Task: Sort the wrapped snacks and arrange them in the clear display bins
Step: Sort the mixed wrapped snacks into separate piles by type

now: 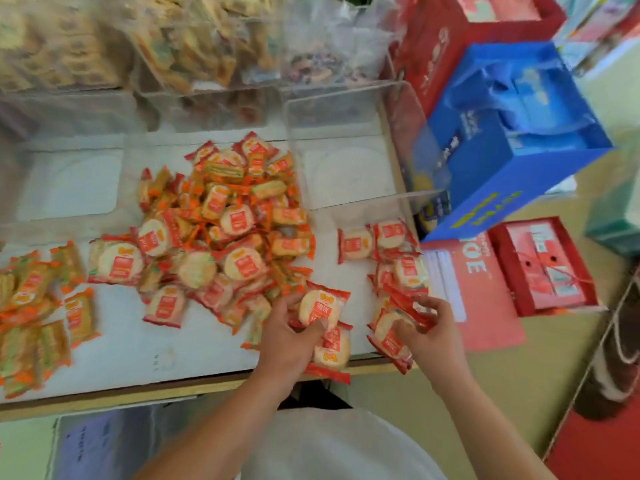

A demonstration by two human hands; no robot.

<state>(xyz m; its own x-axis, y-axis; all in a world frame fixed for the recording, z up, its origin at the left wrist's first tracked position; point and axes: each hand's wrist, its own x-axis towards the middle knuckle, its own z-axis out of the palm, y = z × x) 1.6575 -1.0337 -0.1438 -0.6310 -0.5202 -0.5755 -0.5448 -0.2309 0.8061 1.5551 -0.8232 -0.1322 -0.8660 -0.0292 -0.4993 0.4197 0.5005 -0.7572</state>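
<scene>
- Head view: I see my left hand at the near edge of the white counter, fingers closed around round rice crackers in red wrappers, one on top and at least one more beneath it.
- My right hand is just beside it to the right, pinching several of the same red-wrapped round crackers in a fanned bunch that hangs over the counter edge.
- A big mixed heap of snacks fills the middle of the counter, round red packs jumbled with oblong orange ones.
- A small group of round crackers lies apart on the right, just beyond my right hand.
- On the far left sits a separate cluster of oblong orange-wrapped biscuits.
- An empty clear bin stands behind the heap on the right; a second clear bin sits on the left, also bare inside.
- Further back, clear bins hold packed snacks, too blurred for me to name.
- A blue gift box and red boxes sit to the right of the counter.
</scene>
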